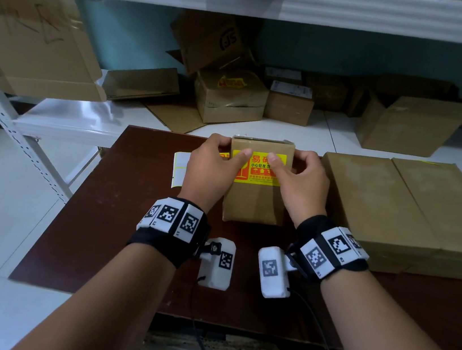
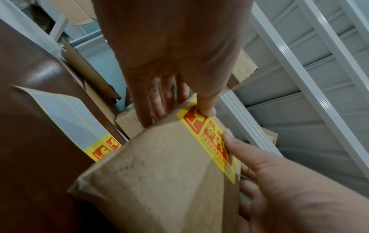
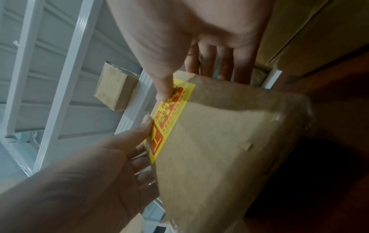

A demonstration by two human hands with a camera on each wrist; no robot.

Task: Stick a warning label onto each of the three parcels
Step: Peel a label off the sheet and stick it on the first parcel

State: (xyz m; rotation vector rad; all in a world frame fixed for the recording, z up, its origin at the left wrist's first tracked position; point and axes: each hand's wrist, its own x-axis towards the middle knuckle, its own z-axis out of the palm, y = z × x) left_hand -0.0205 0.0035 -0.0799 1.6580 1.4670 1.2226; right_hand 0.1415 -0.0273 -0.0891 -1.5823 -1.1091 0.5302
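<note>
A small brown parcel [image 1: 255, 205] lies on the dark brown table [image 1: 117, 218]. A yellow and orange warning label [image 1: 258, 170] sits across its top near the far end. My left hand [image 1: 227, 149] grips the parcel's left far corner, thumb pressing the label's left part [image 2: 207, 134]. My right hand [image 1: 297, 162] grips the right far corner with its thumb on the label [image 3: 169, 119]. Both sets of fingers wrap behind the parcel's far end. The sheet of labels [image 1: 180, 167] lies just left of the parcel. Two larger brown parcels [image 1: 368, 206] [image 1: 441, 210] lie side by side at the right.
Behind the table a white shelf [image 1: 83, 115] carries several cardboard boxes, one with a yellow label [image 1: 229, 94]. An opened carton [image 1: 35, 37] hangs over the upper left. A white perforated rack post [image 1: 8, 125] slants down the left side. Pale floor tiles lie left of the table.
</note>
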